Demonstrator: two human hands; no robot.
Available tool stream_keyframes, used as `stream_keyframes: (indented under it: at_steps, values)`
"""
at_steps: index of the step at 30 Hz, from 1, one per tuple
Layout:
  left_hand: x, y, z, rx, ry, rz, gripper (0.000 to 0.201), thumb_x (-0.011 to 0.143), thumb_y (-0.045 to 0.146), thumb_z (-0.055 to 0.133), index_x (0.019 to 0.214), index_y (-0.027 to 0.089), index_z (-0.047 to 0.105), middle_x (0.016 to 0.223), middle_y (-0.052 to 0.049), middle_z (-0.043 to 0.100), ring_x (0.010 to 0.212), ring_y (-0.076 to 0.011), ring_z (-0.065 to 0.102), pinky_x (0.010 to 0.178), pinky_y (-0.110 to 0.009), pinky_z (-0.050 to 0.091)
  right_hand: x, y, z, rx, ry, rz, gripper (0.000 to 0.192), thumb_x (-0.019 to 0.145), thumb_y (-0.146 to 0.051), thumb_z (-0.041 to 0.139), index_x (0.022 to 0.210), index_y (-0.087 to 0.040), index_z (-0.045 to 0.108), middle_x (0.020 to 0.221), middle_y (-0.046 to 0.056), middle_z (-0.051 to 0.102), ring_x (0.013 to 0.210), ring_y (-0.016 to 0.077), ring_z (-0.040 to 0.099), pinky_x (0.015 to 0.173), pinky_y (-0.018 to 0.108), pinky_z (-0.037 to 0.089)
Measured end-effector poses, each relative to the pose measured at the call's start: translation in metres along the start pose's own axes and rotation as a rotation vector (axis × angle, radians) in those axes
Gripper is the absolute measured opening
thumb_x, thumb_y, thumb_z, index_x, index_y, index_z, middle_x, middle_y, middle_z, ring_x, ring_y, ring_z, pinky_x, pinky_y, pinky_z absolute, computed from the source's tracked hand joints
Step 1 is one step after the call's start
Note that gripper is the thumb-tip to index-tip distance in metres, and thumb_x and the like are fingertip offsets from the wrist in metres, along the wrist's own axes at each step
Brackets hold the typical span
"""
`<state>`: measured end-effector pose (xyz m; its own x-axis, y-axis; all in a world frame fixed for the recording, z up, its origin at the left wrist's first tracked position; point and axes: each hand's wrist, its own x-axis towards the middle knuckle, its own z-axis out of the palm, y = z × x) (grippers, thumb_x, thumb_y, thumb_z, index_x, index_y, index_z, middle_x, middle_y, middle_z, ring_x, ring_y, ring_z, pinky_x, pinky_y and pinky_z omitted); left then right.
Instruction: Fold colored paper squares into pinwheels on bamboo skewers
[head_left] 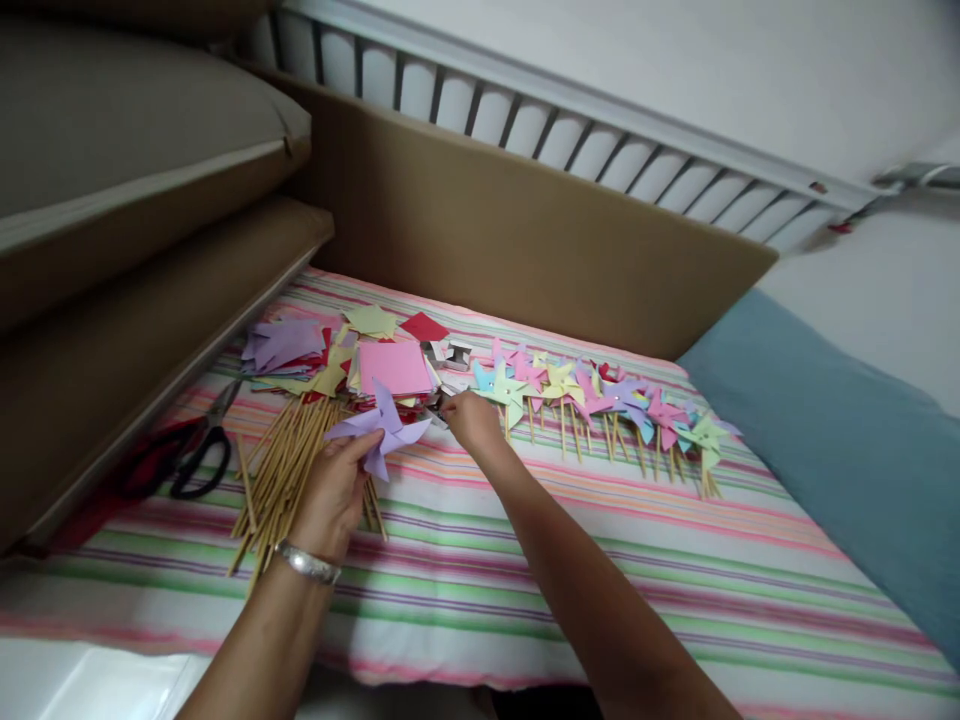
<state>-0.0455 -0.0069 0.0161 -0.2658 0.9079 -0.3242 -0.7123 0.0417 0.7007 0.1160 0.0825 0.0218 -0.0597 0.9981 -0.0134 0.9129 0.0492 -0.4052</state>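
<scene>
Head view, near edge: white surface at lower left, then a striped sheet (465, 600) in pink, green, purple and white bands spread over a bed. Two bare forearms reaching in from below. Silver bracelet (307, 562) on the left wrist.

Left hand (334, 490) over the sheet, grip closed around a purple paper pinwheel (384, 428), held just above a loose bundle of bamboo sticks (289, 470) fanned out on the sheet. Right hand (471, 420) further in, fingers pinched on something small and dark at the edge of the paper pile; cannot tell what, nor how firmly held.

Left of the sticks: black-handled scissors (201, 450) lying flat, close beside a long cardboard panel (150, 340) leaning along the bed's left side.

Mid-distance: pile of cut coloured paper, with a pink square sheet (394, 367) on top, purple pieces (285, 342) to its left, yellow and red pieces behind. Small grey stapler-like object (457, 354) just right of the pile, identity uncertain.

Right of the hand: row of finished pinwheels on sticks (600, 400), pink, yellow, blue, purple, lying side by side across the sheet.

Far side: brown cardboard sheet (525, 230) standing upright against a white slatted rail (600, 140). Blue cushion (840, 440) at right. White wall (712, 60) beyond.
</scene>
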Motion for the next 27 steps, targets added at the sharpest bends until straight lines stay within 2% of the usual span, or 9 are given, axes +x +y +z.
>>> stream_keyframes:
  at_steps: [3,7,12,17,22,25,27]
  values:
    - [0.000,0.004,-0.005,0.013,0.002,-0.002,0.023,0.048,0.012,0.077,0.070,0.013,0.069,0.070,-0.001,0.071,0.064,-0.0118,0.062,0.057,-0.019,0.047,0.015,-0.013,0.008,-0.170,-0.054,0.047,0.016,0.074,-0.017,0.057,0.084,-0.016,0.070,0.094,0.014,0.070,0.092,0.0262,0.064,0.073,0.031,0.046]
    - [0.000,0.008,-0.008,-0.012,-0.028,-0.010,0.020,0.050,0.014,0.077,0.068,0.015,0.070,0.071,-0.001,0.071,0.067,-0.0118,0.063,0.064,-0.020,0.048,0.027,-0.021,0.018,-0.291,-0.083,0.091,0.023,0.079,-0.027,0.055,0.094,-0.016,0.068,0.099,0.016,0.069,0.094,0.0270,0.064,0.073,0.031,0.047]
    - [-0.004,0.012,-0.008,-0.034,-0.048,-0.039,0.024,0.048,0.013,0.078,0.071,0.014,0.070,0.071,-0.003,0.071,0.066,-0.0132,0.064,0.064,-0.021,0.048,0.035,-0.023,0.024,-0.346,-0.078,0.137,0.026,0.081,-0.031,0.051,0.093,-0.015,0.068,0.098,0.016,0.069,0.093,0.0279,0.065,0.070,0.032,0.047]
    - [-0.003,0.013,-0.010,-0.059,-0.063,-0.044,0.024,0.048,0.012,0.078,0.071,0.014,0.070,0.073,-0.004,0.072,0.067,-0.0143,0.065,0.065,-0.023,0.049,0.032,-0.025,0.018,-0.321,-0.051,0.103,0.027,0.078,-0.032,0.054,0.093,-0.014,0.068,0.097,0.017,0.069,0.093,0.0276,0.064,0.070,0.030,0.045]
    - [0.000,0.009,-0.011,-0.060,-0.077,-0.067,0.022,0.050,0.014,0.077,0.071,0.014,0.070,0.071,-0.003,0.071,0.065,-0.0137,0.064,0.063,-0.023,0.049,0.007,-0.016,-0.006,-0.207,0.023,0.081,0.024,0.081,-0.028,0.047,0.087,-0.017,0.067,0.093,0.013,0.069,0.090,0.0243,0.063,0.068,0.028,0.042]
    - [-0.001,0.007,-0.010,-0.051,-0.063,-0.094,0.023,0.049,0.012,0.077,0.071,0.014,0.069,0.070,-0.002,0.071,0.063,-0.0125,0.063,0.060,-0.021,0.049,-0.028,0.002,-0.015,-0.093,0.010,0.071,0.022,0.080,-0.027,0.045,0.081,-0.020,0.066,0.084,0.005,0.070,0.080,0.0173,0.063,0.065,0.024,0.041]
    - [-0.002,0.006,-0.008,-0.035,-0.054,-0.109,0.020,0.049,0.011,0.076,0.068,0.013,0.069,0.067,-0.002,0.070,0.060,-0.0111,0.062,0.056,-0.019,0.048,-0.054,0.017,-0.012,-0.020,-0.044,0.074,0.017,0.077,-0.027,0.049,0.075,-0.020,0.065,0.075,0.002,0.069,0.071,0.0152,0.062,0.060,0.022,0.041]
